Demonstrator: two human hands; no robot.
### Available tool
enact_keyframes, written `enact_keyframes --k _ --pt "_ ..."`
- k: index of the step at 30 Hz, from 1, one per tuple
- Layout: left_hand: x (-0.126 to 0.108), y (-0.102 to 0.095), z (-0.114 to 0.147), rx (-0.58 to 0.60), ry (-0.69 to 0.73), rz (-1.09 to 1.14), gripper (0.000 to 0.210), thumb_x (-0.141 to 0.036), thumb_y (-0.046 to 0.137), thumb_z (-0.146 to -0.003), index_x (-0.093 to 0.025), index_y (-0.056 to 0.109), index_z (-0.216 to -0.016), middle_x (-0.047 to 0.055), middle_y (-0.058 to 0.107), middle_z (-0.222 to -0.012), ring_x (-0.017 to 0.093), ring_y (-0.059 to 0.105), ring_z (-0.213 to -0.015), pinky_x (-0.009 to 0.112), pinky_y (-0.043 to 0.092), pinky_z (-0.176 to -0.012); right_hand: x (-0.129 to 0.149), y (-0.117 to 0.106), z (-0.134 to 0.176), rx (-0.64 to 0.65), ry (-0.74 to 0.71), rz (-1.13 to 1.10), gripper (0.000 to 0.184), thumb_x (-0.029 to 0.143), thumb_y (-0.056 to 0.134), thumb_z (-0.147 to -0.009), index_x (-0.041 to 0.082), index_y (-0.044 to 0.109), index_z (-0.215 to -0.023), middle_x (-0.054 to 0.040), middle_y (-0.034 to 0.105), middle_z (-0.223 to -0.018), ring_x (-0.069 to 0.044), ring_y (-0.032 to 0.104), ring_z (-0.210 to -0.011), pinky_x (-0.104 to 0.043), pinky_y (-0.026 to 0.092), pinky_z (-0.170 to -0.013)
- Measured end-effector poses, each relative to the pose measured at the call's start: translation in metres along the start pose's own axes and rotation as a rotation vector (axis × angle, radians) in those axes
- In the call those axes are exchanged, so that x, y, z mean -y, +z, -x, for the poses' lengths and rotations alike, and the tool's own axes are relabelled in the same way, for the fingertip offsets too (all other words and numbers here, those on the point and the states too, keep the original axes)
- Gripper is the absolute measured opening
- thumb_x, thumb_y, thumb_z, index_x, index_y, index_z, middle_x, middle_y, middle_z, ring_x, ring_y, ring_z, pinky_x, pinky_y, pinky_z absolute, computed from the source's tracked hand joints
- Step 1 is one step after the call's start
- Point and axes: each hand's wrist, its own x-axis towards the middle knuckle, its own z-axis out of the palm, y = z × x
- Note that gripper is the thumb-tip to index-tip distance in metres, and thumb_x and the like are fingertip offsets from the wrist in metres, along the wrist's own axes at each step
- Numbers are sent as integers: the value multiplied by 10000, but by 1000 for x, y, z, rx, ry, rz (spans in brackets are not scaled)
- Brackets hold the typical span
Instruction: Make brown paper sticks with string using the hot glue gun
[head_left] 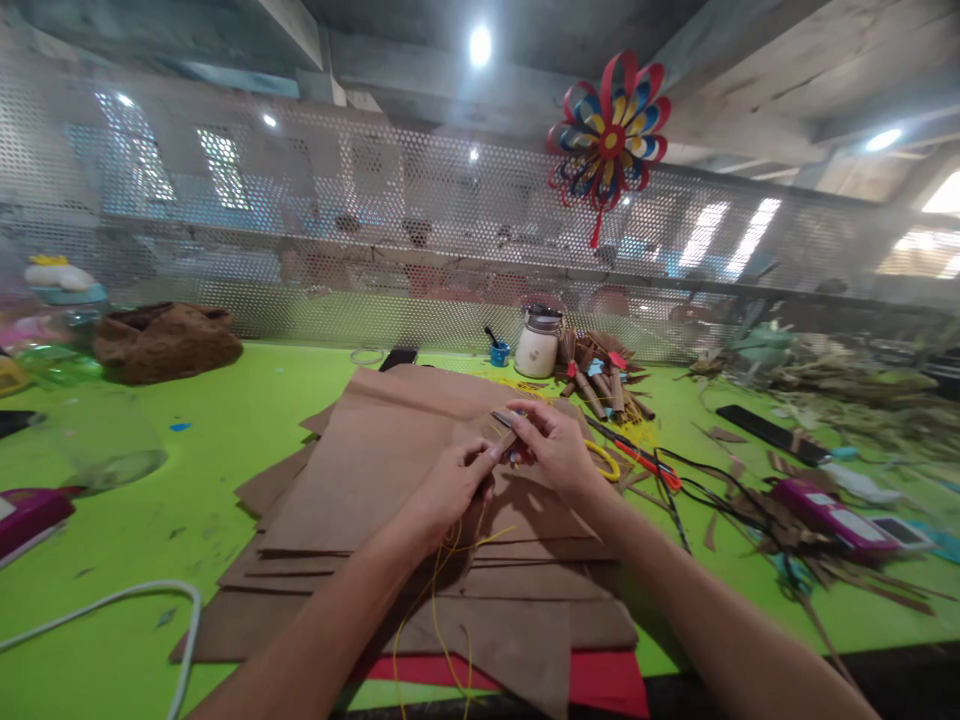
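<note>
My left hand [454, 485] and my right hand [553, 448] meet over a stack of brown paper sheets [390, 470] on a bright green table [195, 480]. Between their fingertips they pinch a small grey strip-like piece [504, 420] with thin yellow string [442, 590] hanging from it down toward me. The piece is too small to identify. A red sheet [607, 680] peeks out under the brown stack at the near edge.
Scissors with yellow and red handles [626, 458], rolled brown paper bundles [600, 380], a white jar [537, 345] and a blue cup [499, 352] lie beyond. Pink devices [829, 510], black cables and paper scraps sit right. A white cable [127, 600] and brown cloth [169, 340] sit left.
</note>
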Motion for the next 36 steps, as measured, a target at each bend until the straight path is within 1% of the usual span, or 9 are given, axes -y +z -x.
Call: enact_keyframes --k 6,13,16,20,23,26,29,33,36 --pt "5 -1 -4 7 32 -10 302 -468 581 -751 -166 569 -749 -60 453 -466 64 313 -408 210 204 -440 -1 -2 -1 31 57 -130 392 495 633 -731 160 605 -932 51 566 -532 -79 488 -398 -198 352 -388" --pt "11 -2 -8 -15 37 -14 315 -483 575 -735 -168 568 -730 -64 437 -454 72 334 -419 213 212 -450 2 -5 -1 63 157 -228 401 500 640 -719 145 599 -901 32 601 -543 -85 528 -415 -193 384 -402" --pt "12 -2 -8 -42 29 3 298 -468 576 -738 -171 569 -711 -61 441 -452 71 333 -418 212 199 -446 2 -2 0 76 155 -202 458 496 630 -733 154 554 -1027 40 607 -580 -92 542 -427 -204 398 -408" --pt "11 -1 -8 -59 19 51 286 -448 599 -726 -166 579 -688 -57 443 -463 68 343 -428 206 210 -441 1 3 1 92 109 -160 642 335 737 -635 159 455 -1185 76 585 -588 -94 535 -449 -210 408 -430" --pt "9 1 -6 -72 -15 70 231 -396 586 -730 -166 590 -716 -51 456 -475 70 373 -430 197 228 -437 3 4 2 69 92 -129 605 298 706 -644 132 465 -1174 75 571 -575 -96 529 -455 -221 418 -447" --pt "8 2 -5 -15 -39 90 201 -365 555 -747 -170 587 -778 -45 484 -488 68 384 -415 186 241 -426 4 3 3 40 84 -100 546 309 674 -663 132 490 -1145 72 562 -575 -101 536 -462 -229 427 -458" --pt "7 1 -4 55 -62 118 199 -347 549 -751 -167 582 -827 -41 504 -509 56 369 -394 173 244 -416 3 1 2 24 110 -102 506 356 626 -705 139 498 -1143 68 555 -550 -106 528 -453 -231 423 -456" --pt "6 0 -3 70 -73 155 181 -326 552 -746 -157 572 -808 -35 505 -513 49 370 -391 161 251 -403 3 0 2 46 183 -165 473 439 566 -748 151 510 -1119 44 579 -573 -119 546 -470 -235 418 -452" --pt "6 -1 -2 66 -91 182 177 -325 555 -739 -159 559 -798 -36 504 -516 50 364 -383 161 272 -394 3 1 2 60 152 -131 499 418 625 -715 160 507 -1126 46 575 -600 -116 537 -475 -240 419 -452"
